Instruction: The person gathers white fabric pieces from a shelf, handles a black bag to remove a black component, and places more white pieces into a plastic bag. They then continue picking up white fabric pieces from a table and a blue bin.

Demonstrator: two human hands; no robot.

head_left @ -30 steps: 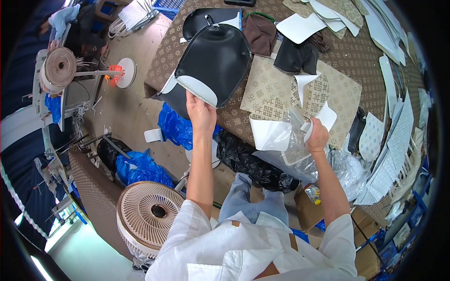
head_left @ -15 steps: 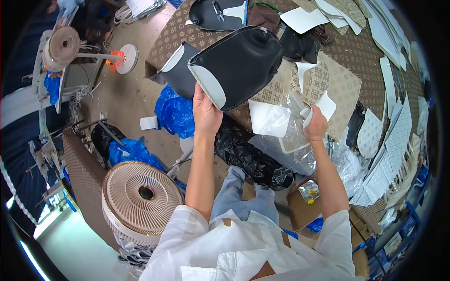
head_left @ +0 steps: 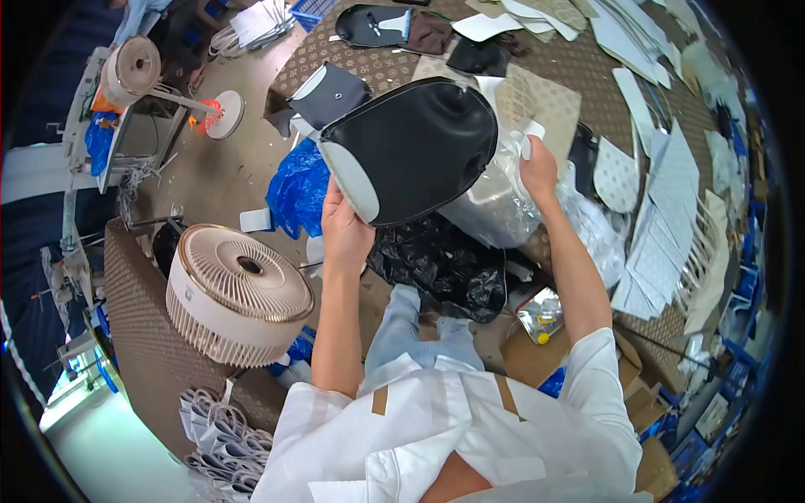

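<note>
My left hand [head_left: 346, 230] grips the near-left end of a black, leather-like sewn cover [head_left: 415, 147], its fingers largely hidden underneath. A pale grey-white panel [head_left: 350, 182] shows at that end of the cover, which is held up over the table. My right hand [head_left: 538, 170] is closed on a small white curved piece [head_left: 532, 132], beside a clear plastic bag [head_left: 495, 201]. Beyond the cover lies a second dark piece with a white edge [head_left: 331, 94]. Patterned beige sheet material [head_left: 553, 96] is partly hidden behind the cover and my right hand.
A brown patterned cloth covers the table [head_left: 599, 80]. White cut sheets [head_left: 658, 226] are stacked at right. A beige fan [head_left: 239, 289] stands at my left. Black plastic bags [head_left: 440, 264] lie by my legs, a blue bag [head_left: 298, 189] left of them. Another person is partly visible at top left.
My view has shifted. The cover in my left hand is lower and slightly left, turned flatter. My right hand has moved left towards it, with the white piece between its fingers.
</note>
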